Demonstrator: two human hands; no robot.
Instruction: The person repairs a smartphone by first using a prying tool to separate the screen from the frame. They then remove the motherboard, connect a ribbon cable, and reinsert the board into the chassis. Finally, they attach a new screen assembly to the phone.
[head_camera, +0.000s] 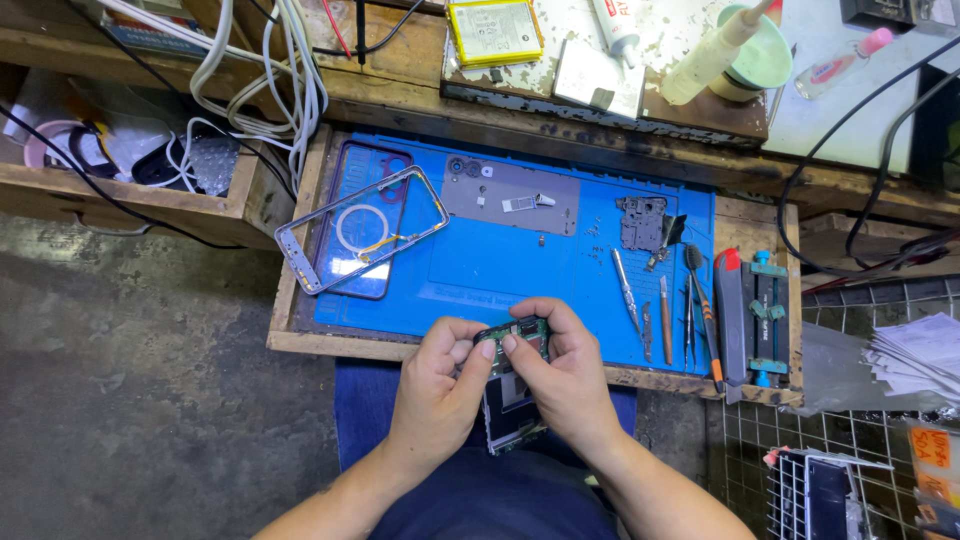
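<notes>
Both hands hold an opened phone body (511, 412) over my lap, just in front of the blue work mat (480, 265). My left hand (440, 390) grips its left side, thumb pressing near the top. My right hand (560, 375) holds the right side, with fingers on the green circuit board (515, 332) at the phone's upper end. A detached metal phone frame (360, 228) lies tilted on a dark back cover (352, 285) at the mat's left. A small dark board part (640, 222) rests at the mat's right.
Tweezers, a screwdriver (702, 305) and other hand tools lie along the mat's right side beside a blue clamp holder (765, 320). White cables (280, 70) hang at the upper left. A yellow battery (494, 30), glue tubes and a green dish (758, 55) sit on the back shelf.
</notes>
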